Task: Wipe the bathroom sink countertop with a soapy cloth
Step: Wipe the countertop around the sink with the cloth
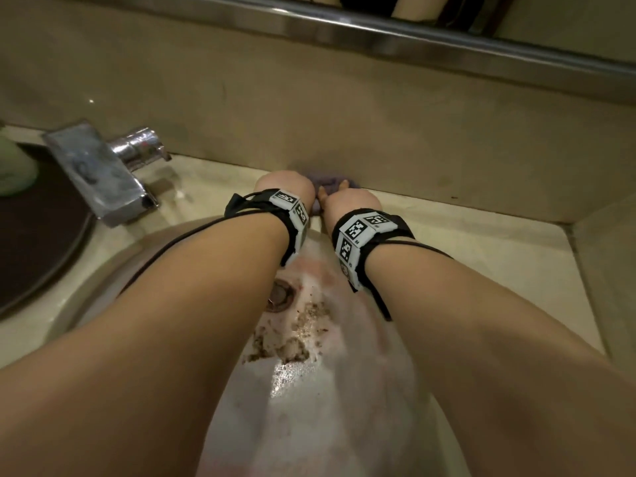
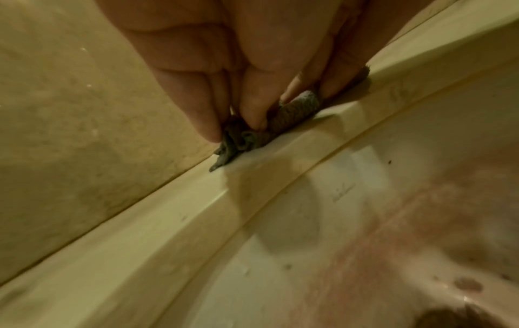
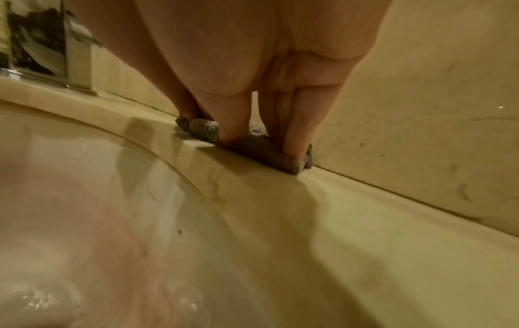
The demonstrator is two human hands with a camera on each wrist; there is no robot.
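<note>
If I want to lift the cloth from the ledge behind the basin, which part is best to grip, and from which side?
Probably the cloth's front edge, from the basin side and above. It lies bunched along the narrow ledge against the wall, so the back is blocked; its raised folds suit a pinch.

Both bare forearms reach forward side by side, each wrist strapped with a black band bearing white coded markers. The left hand [image 1: 285,182] and right hand [image 1: 351,197] point fingers [image 3: 295,142] straight down, pressing; the left fingertips [image 2: 252,115] sit bunched together.
</note>
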